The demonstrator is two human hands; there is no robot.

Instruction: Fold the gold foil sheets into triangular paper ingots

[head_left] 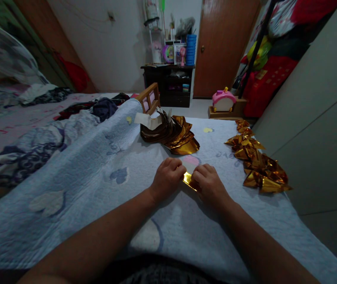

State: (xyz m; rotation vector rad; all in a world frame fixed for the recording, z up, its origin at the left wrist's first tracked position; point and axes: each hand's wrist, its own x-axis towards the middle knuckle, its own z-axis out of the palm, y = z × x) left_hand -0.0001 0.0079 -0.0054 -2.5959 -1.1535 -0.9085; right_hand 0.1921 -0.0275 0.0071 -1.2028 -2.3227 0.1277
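Between my hands is a narrow, shiny strip of folded gold foil paper point(190, 181), low over the light blue quilt point(103, 221). My left hand point(168, 177) is closed on its left end, fingers curled. The other end is gripped by my right hand point(211, 183), also with curled fingers. Just beyond the hands lies a fanned stack of gold foil sheets point(183, 142), with a pale paper band point(148, 121) at its far left. Over to the right, several folded gold foil pieces point(259, 159) sit in a long pile along the quilt's edge.
Crumpled clothes and bedding point(76, 126) spread over the left side. Past the far edge stand a small wooden rail point(150, 98), a dark cabinet point(168, 86) and a pink toy point(223, 100) on a box. A pale panel point(319, 130) rises along the right.
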